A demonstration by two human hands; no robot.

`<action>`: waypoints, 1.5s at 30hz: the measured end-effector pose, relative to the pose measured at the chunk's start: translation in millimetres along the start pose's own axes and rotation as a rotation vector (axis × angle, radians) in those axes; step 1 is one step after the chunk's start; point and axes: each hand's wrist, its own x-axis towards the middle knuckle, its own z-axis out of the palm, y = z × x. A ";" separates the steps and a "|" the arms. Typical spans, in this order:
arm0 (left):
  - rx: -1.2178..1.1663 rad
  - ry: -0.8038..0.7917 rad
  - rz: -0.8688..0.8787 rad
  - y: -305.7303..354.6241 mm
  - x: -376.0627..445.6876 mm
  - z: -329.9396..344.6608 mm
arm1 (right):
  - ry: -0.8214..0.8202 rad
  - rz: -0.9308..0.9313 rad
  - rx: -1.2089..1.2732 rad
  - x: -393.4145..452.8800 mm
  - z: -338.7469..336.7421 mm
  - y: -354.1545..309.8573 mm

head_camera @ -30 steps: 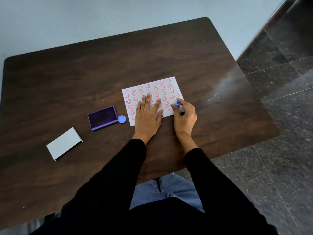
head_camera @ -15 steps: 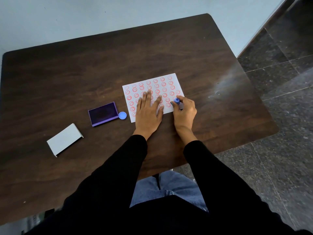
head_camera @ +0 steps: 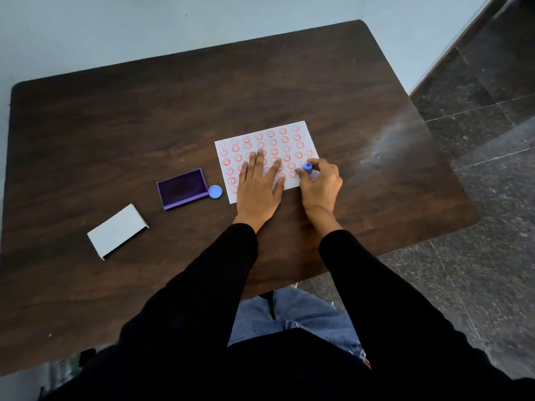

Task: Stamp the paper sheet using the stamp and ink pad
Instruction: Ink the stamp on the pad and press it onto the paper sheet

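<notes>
On the dark wood table (head_camera: 144,117), paper sheet (head_camera: 289,143) sits right of centre, covered in red smiley prints. Left hand (head_camera: 259,189) flat on it, fingers spread, nothing held. Right hand (head_camera: 320,185) has its grip pinched on the blue stamp (head_camera: 307,167), down at the sheet's right edge. Open purple ink pad (head_camera: 183,189) lies left of the sheet, blue cap (head_camera: 215,191) between them; white lid (head_camera: 117,230) further left.

I have one wide-angle view, worn on the head, looking forward and steeply down over the dark wooden table (head_camera: 144,125). It sits close above both sleeves, with the wall beyond and the tiled floor (head_camera: 477,198) at right.
</notes>
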 end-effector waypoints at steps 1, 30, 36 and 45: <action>0.002 0.000 -0.001 0.0 0.2 0.2 | 0.004 0.002 -0.002 0.5 -0.6 -0.5; -0.025 -0.005 0.010 2.6 -0.7 -7.6 | 0.070 0.139 0.108 7.1 -5.6 -10.8; -0.141 0.060 -0.045 4.3 -5.8 -26.0 | 0.471 0.410 0.551 35.6 -33.6 -29.4; -0.180 0.012 -0.366 -69.7 -31.6 -84.8 | 0.585 0.530 0.822 57.1 -47.6 -45.0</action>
